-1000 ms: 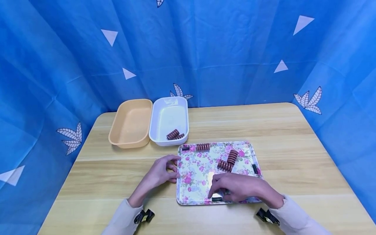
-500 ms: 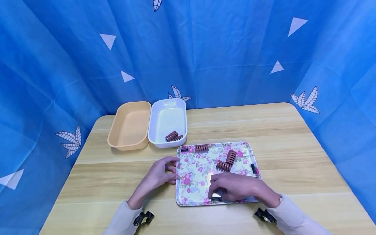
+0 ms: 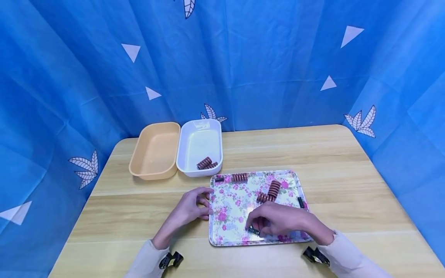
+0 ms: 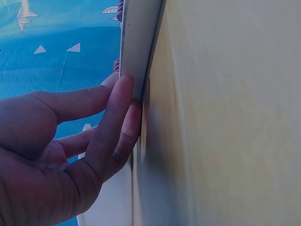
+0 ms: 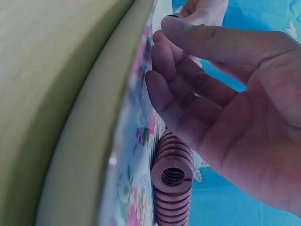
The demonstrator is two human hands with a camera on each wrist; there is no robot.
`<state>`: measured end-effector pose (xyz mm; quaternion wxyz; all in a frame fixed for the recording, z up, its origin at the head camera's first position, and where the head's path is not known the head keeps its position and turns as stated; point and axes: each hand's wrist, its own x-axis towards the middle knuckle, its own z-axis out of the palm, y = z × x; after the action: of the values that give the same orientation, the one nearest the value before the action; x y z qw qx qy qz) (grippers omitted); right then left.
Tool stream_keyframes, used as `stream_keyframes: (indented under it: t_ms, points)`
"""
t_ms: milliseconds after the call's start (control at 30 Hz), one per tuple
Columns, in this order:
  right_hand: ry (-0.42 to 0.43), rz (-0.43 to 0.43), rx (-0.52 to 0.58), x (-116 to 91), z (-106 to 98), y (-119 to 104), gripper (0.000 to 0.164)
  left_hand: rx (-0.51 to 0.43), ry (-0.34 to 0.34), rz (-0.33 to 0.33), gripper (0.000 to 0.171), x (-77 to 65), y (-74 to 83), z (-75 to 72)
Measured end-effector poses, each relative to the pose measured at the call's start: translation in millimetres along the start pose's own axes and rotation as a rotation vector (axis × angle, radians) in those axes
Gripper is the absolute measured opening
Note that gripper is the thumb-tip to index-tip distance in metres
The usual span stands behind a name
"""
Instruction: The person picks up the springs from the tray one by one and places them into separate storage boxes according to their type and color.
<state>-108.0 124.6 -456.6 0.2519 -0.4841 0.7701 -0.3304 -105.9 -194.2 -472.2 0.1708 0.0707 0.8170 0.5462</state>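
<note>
My right hand (image 3: 279,220) pinches a small dark coil spring (image 3: 254,231) between thumb and fingers, low over the front of the flowered tray (image 3: 229,220). In the right wrist view only a dark bit of it shows by the thumb (image 5: 211,42). Fingertips of my left hand (image 3: 189,206) touch the tray's left edge, and the left wrist view shows them against its side wall (image 4: 138,42). Just beyond the right hand lie two thick brown springs, one upright-slanted (image 3: 274,188) and one sideways (image 3: 263,197). Another brown spring (image 3: 240,177) lies by the tray's back edge.
Small dark springs lie at the tray's back left corner (image 3: 219,179) and right side (image 3: 300,202). Behind the tray stand a white bin (image 3: 199,139) with brown springs (image 3: 205,163) in it and an orange bin (image 3: 158,150). A blue curtain (image 3: 278,58) hangs behind the table.
The small dark spring under my right hand has tilted and shifted slightly away from the tray's front edge with the fingers. My left hand stays at the tray's edge.
</note>
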Motion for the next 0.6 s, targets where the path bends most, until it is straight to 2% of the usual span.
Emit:
stream_keyframes:
  t_ms: [400, 600]
  points:
    - [0.092, 0.060, 0.068, 0.4, -5.3, 2.8, 0.034, -0.008, 0.007, -0.017, 0.061, -1.7, -0.7, 0.9]
    - [0.193, 0.074, 0.062, 1.3, -7.3, 2.9, 0.033, -0.008, -0.002, -0.009, 0.061, -0.4, 0.0, 0.5]
